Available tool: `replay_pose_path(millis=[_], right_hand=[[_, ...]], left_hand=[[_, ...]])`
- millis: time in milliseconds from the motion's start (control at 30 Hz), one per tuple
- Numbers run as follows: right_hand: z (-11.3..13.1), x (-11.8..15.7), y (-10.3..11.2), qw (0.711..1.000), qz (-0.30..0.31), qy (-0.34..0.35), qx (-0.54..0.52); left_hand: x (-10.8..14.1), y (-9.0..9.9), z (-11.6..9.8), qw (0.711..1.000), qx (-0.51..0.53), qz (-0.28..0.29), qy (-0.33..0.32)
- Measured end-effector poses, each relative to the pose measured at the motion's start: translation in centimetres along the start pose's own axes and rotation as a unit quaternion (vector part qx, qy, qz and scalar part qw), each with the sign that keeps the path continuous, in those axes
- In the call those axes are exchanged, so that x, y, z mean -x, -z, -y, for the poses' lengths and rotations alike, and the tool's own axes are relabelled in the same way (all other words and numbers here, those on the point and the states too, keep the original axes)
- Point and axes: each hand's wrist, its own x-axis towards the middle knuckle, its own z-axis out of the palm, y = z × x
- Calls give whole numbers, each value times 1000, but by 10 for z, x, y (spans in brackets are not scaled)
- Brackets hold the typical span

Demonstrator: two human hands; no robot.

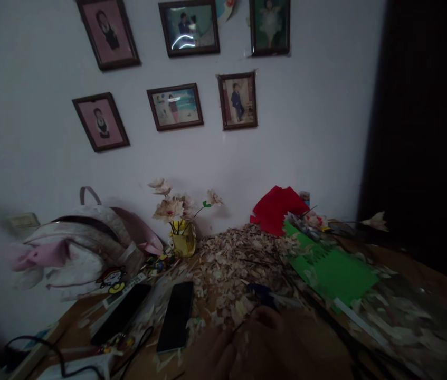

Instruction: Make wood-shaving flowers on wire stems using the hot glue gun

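My left hand [216, 351] is low in the picture, dim and partly cut off, its fingers closed together. Just right of it, my right hand [273, 330] has thumb and fingers curled into a pinch. A thin dark stem [240, 326] runs between the fingertips of both hands. Beside it lies a pale yellowish petal-like piece [241, 310]; whether it is attached to the stem I cannot tell. Beyond my right hand rests a dark blue tool [260, 290], shaped like a glue gun. Shadow hides most of both palms.
Dried pale husk scraps [227, 264] cover the table's middle. A black phone [176, 316] lies left, with a second dark phone [121, 314] and a backpack [84, 248] farther left. Handmade flowers stand in a yellow pot [183, 240]. Green sheet [332, 269] and red sheet [277, 210] lie right.
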Motion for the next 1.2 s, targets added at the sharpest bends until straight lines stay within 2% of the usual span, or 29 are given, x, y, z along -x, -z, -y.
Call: replay_pose_path(millis=[167,233,300,367,433,467,533,600,733,833,967,1033,1100,1133,1200], right_hand=[[-3,-3,1,999,3,-10,-44],[-5,-5,2,998,-1,-17,-58],[-7,-7,2,998,-5,-26,-60],[-9,-7,3,997,-4,-24,-66],[-10,-7,2,997,4,-30,-76],[-9,-6,2,996,6,-32,-77],[-7,-5,1,997,3,-30,-73],[-4,-3,0,998,-5,-31,-63],[-3,-2,0,998,-9,-38,-52],[-2,-2,0,997,-5,-47,-54],[5,-2,-1,998,0,-50,-45],[7,-1,-2,998,2,-46,-54],[7,-2,-2,997,0,-50,-62],[6,-3,-2,997,-1,-54,-63],[4,-4,-1,997,-6,-59,-46]], left_hand=[[-4,-4,-5,999,14,-44,9],[0,-9,-8,998,18,-52,29],[8,-14,-10,991,25,-98,86],[16,-17,-11,993,61,-62,79],[23,-16,-11,993,87,35,69],[25,-15,-11,991,95,63,74],[30,-15,-12,979,105,106,137],[34,-16,-14,971,112,118,175],[46,-22,-17,982,98,96,131],[52,-22,-17,982,93,107,121],[44,-13,-10,979,105,124,121],[32,-7,-4,979,127,116,110],[19,-2,2,984,138,87,68],[13,0,4,987,131,56,76],[5,2,6,971,163,41,169]])
